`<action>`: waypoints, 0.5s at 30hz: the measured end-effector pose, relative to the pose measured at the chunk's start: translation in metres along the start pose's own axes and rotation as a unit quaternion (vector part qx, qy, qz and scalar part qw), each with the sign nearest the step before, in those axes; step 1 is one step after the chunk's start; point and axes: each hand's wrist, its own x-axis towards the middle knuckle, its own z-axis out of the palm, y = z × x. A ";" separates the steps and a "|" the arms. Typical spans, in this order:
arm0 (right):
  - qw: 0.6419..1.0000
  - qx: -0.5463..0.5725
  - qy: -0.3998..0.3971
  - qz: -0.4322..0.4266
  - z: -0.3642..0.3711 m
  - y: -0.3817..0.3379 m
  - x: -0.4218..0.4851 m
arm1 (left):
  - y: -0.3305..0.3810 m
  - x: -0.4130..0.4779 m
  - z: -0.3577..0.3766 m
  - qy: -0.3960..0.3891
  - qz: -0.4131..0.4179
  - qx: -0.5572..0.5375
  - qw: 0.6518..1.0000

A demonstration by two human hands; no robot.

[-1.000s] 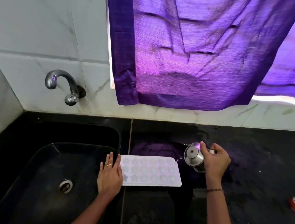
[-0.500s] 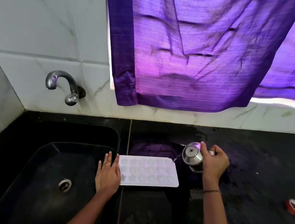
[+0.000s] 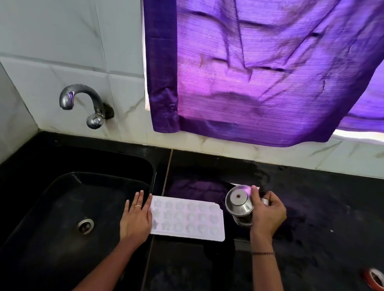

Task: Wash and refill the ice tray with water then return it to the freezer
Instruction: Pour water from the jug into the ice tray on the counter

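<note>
Left hand: the left hand (image 3: 136,219) lies flat, palm down, on the edge where the black stone counter (image 3: 318,224) meets the black rectangular sink (image 3: 51,203); its fingers (image 3: 139,201) are straight and held close together, and a thin ring sits on one of them.
Ice tray: the white plastic ice tray with star-shaped and round moulds (image 3: 187,218) lies flat on the counter, its short end just beside the left fingertips and thumb side; whether the hand touches it or only lies against its edge cannot be told.
Right hand: the right hand (image 3: 266,214) is curled around a small shiny steel pot with a domed lid and knob (image 3: 239,204), fingers wrapped on its far side, thumb up by the lid rim; a dark beaded bracelet sits on the wrist.
Steel pot: it is tilted, lid facing the camera, just past the tray's end opposite the left fingers; whether water runs from it cannot be told.
Sink: it lies under and beyond the left hand's outer side, with a round metal drain (image 3: 85,225) well apart from the fingers.
Tap: a curved grey metal tap (image 3: 84,102) juts from the white marbled tile wall (image 3: 56,43), far above the left fingers.
Curtain: a purple woven curtain (image 3: 261,70) hangs above both hands.
Tape: a blurred red and white roll of tape (image 3: 377,279) lies on the counter, well apart from the right fingers, on their outer side.
</note>
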 end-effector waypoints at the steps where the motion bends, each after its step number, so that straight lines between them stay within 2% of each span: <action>1: 1.000 -0.004 -0.005 -0.006 0.001 0.001 0.000 | 0.000 0.000 -0.001 -0.002 0.002 0.004 1.000; 15: 0.992 -0.082 0.015 -0.094 0.011 -0.001 -0.007 | -0.001 0.003 0.004 -0.011 0.000 -0.017 1.000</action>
